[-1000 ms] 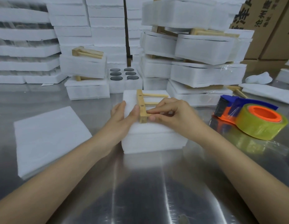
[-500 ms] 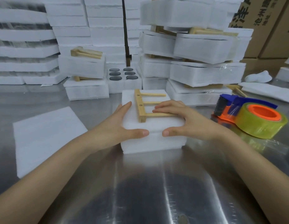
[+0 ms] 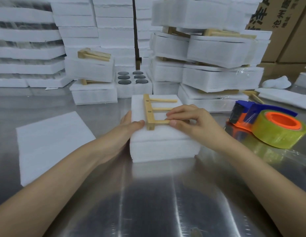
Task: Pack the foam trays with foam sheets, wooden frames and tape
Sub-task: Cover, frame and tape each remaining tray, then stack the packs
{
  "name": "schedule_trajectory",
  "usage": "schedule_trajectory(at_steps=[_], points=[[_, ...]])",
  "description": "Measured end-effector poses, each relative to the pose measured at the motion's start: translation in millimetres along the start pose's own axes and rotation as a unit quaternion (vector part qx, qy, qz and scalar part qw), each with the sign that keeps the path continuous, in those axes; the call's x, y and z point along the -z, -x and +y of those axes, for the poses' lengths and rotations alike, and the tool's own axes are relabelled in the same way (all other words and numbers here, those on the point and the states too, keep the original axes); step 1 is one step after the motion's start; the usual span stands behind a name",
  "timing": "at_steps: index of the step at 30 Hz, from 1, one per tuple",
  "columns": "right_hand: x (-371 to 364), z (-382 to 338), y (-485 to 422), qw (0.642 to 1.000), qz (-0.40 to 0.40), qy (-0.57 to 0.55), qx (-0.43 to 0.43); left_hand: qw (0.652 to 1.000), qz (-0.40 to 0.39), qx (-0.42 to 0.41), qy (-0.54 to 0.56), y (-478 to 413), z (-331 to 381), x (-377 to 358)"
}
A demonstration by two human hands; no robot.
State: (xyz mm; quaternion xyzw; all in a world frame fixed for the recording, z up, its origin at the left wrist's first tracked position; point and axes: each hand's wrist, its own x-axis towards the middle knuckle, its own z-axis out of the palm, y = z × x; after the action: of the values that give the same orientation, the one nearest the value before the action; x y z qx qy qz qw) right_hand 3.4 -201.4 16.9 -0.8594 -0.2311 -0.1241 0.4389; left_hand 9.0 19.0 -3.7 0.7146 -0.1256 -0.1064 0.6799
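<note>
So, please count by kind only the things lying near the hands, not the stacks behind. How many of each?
foam tray: 1
wooden frame: 1
tape dispenser: 1
pile of foam sheets: 1
Total: 4

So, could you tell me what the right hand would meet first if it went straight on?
The right hand points left along the lowest rod, so it would probably first meet the side bar of the wooden frame, with the left hand just beyond.
</note>
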Motion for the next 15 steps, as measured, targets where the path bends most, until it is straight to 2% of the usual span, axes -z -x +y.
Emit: schedule_trajectory(at_steps=[7,8,10,11,13,15], points=[[3.6,-9.6,-1.9,0.997,-0.021,-0.054,-0.047,1.000,-0.006,-0.010,0.025,-2.2,-2.1,-0.2],[11.6,-10.9,-2.3,0.996,0.004,-0.065,-0.061,0.999,-0.012,-0.003,0.036,-1.7,-1.2,0.3],[40.0,-6.2,-2.2,0.988,0.132,-0.024,-0.082,0.998,-0.026,0.012,0.065,0.6,1.8,0.1],[59.5,0.0,0.2,0.973,0.202,0.046,-0.098,0.997,-0.028,0.020,0.075,1.9,4.1,-0.8],[106.7,21.9,10.6,0.919,0.309,0.174,-0.173,0.995,-0.021,0.038,0.094,3.5,7.3,-1.1],[134.9,49.4,22.8,0.847,0.346,0.280,-0.290,0.991,-0.015,0.055,0.119,3.1,9.4,0.2]])
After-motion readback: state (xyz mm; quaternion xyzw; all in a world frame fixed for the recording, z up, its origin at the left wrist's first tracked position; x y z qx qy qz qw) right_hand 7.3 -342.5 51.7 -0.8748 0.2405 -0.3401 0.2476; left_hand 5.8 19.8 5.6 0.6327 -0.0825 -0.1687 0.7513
